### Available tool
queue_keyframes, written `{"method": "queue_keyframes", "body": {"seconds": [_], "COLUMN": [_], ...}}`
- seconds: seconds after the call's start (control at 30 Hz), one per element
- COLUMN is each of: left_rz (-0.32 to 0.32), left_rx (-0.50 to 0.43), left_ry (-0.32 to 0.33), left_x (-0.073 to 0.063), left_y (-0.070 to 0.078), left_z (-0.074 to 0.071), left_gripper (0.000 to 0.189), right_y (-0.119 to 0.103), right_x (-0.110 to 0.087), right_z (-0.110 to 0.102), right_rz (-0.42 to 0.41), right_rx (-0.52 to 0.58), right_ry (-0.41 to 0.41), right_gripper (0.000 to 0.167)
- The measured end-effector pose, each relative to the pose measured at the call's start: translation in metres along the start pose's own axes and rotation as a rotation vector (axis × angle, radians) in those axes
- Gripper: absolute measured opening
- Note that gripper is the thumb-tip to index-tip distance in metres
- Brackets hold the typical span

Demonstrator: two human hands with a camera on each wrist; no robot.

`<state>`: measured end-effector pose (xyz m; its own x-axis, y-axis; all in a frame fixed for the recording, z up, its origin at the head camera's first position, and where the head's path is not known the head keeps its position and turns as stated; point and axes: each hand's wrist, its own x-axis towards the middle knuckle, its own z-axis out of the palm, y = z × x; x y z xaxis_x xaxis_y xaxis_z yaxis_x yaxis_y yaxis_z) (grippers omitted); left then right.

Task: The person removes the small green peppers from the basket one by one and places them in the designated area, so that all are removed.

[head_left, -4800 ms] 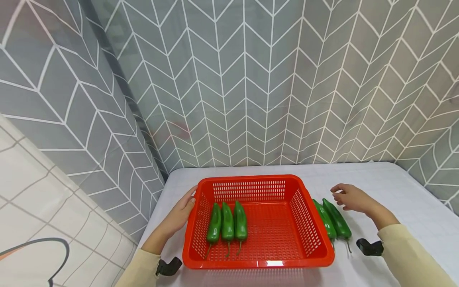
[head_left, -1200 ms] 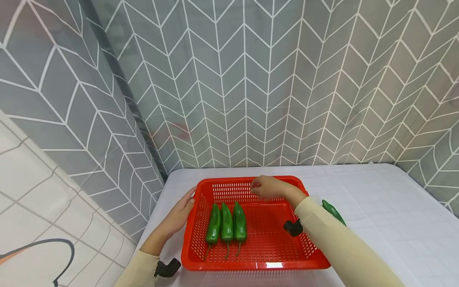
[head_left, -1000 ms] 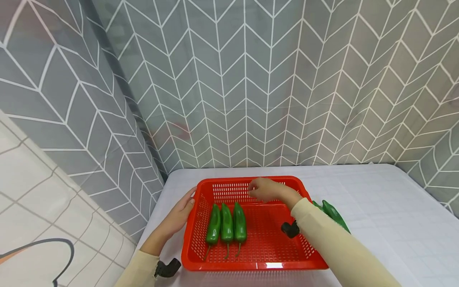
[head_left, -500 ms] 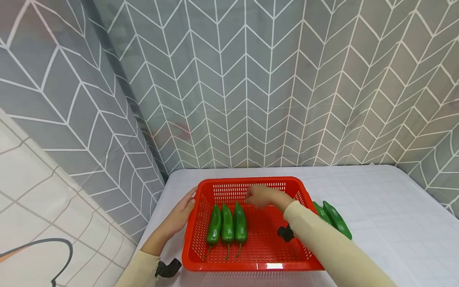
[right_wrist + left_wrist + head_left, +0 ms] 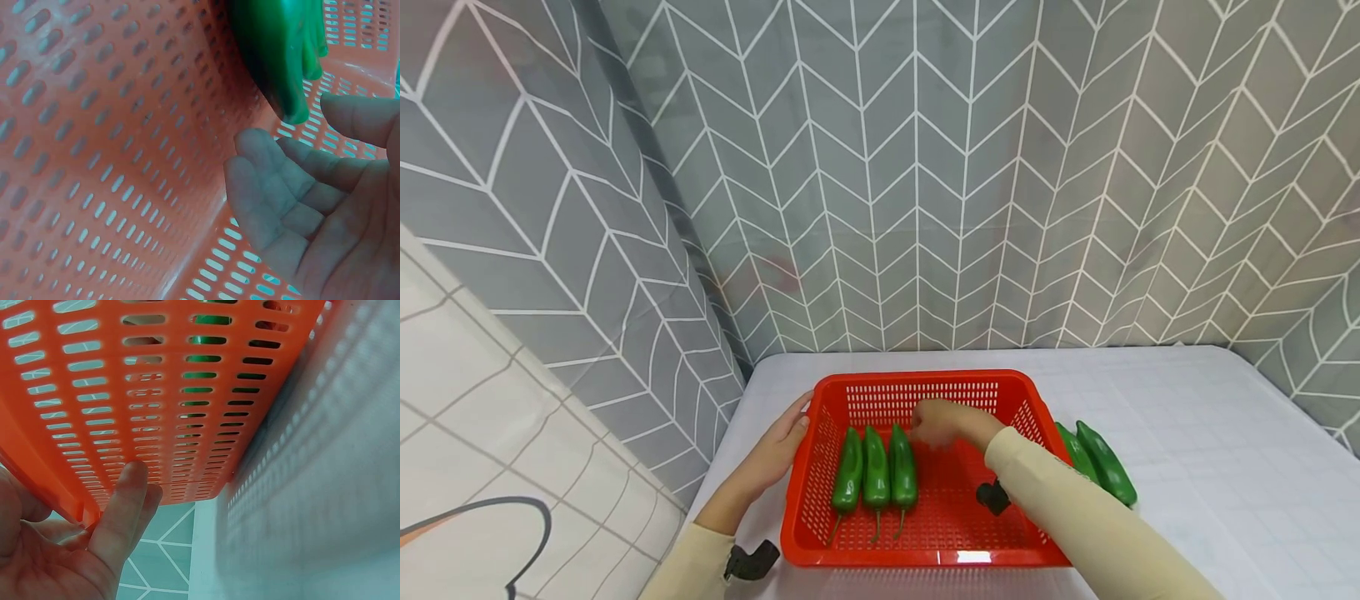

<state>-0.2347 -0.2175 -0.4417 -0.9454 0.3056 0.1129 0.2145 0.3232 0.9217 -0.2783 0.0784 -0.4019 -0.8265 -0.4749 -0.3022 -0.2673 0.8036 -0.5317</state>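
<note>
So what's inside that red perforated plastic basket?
Three long green peppers side by side, and the right hand. Its beige sleeve hides part of the basket, mostly its right wall.

The red perforated plastic basket (image 5: 880, 557) has free room to the right of three long green peppers (image 5: 876, 475), but the cream-coloured right sleeve (image 5: 1067, 508) crosses above. The basket's walls (image 5: 817, 483) block side passage.

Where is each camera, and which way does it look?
Head: worn on the head, looks forward and down into the red basket; left hand, right hand and sleeves show.
Left wrist: on that wrist, looks along the basket's outer wall; left hand shows.
Right wrist: on that wrist, looks inside the basket; right hand shows.
Shared: head and right wrist both show green peppers inside.
</note>
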Motion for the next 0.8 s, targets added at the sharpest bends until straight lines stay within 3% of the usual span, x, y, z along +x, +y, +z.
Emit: {"method": "queue_keyframes", "body": {"seconds": [0.17,0.5,0.8], "left_rz": [-0.013,-0.025,-0.012], "left_rx": [0.008,0.001,0.011], "left_ry": [0.005,0.027,0.014], "left_x": [0.0,0.0,0.001], "left_y": [0.001,0.002,-0.001], "left_z": [0.0,0.002,0.0], "left_gripper": [0.053,0.052,0.053], "right_y": [-0.002,-0.006,-0.007], "right_x": [0.001,0.006,0.011], "right_z": [0.006,0.015,0.019], "right_rz": [-0.004,0.0,0.015], "right_rx": [0.007,0.001,0.106], "right_ry": [-0.022,0.033,0.019], "right_gripper": [0.017,0.024,0.015]}}
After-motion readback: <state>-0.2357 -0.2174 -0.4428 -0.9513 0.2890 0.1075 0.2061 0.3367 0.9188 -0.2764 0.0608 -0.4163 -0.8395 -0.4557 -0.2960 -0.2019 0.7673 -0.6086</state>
